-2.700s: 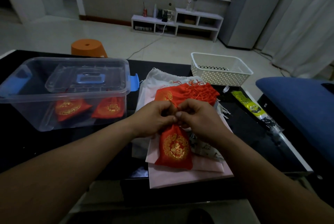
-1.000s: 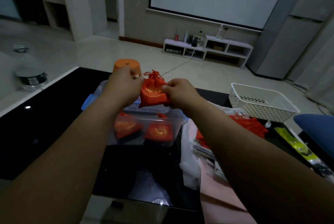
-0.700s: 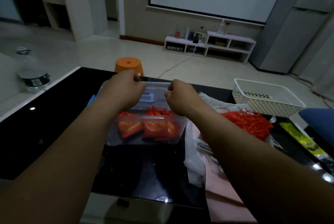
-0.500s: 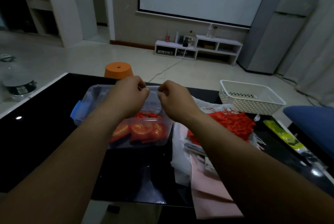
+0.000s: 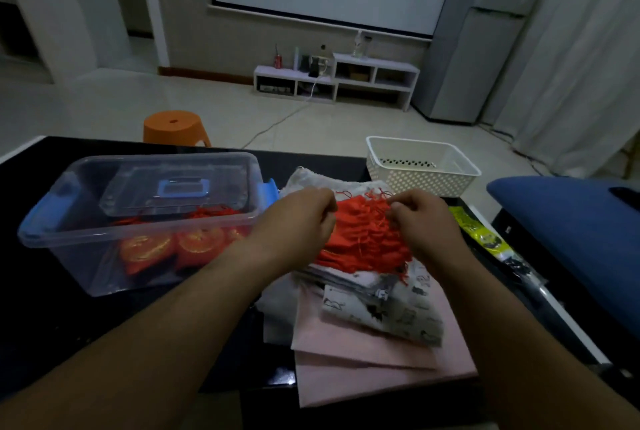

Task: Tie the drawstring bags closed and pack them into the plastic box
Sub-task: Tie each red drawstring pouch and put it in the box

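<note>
Now we are back at the pile of red bags (image 5: 363, 239), having left the last tied bag in the plastic box (image 5: 138, 221) a moment ago. Our left hand (image 5: 304, 218) and right hand (image 5: 420, 221) are both curled at the pile's edges, fingers pinching at its red strings; whether one bag is truly gripped yet, we cannot tell. The box sits on the bench (image 5: 52, 308) just left of the pile, several tied bags (image 5: 166, 247) inside. So one more is packed, and many are left.
</note>
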